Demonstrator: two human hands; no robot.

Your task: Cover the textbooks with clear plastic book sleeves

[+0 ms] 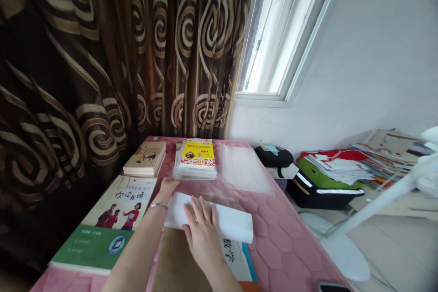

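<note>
Presently I'm pressing a folded white sheet (232,222), empty right hand (202,236) spread, left hand (169,186) hold unclear, blue-edged white book (235,261) only partly covered.

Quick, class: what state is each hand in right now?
Left hand: at the white sheet's left end; grip cannot be told.
Right hand: open, laid on the sheet.

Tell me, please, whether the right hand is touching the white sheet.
Touching. The head view shows the right hand with its spread fingers lying on top of the white sheet, with no visible gap.
</note>
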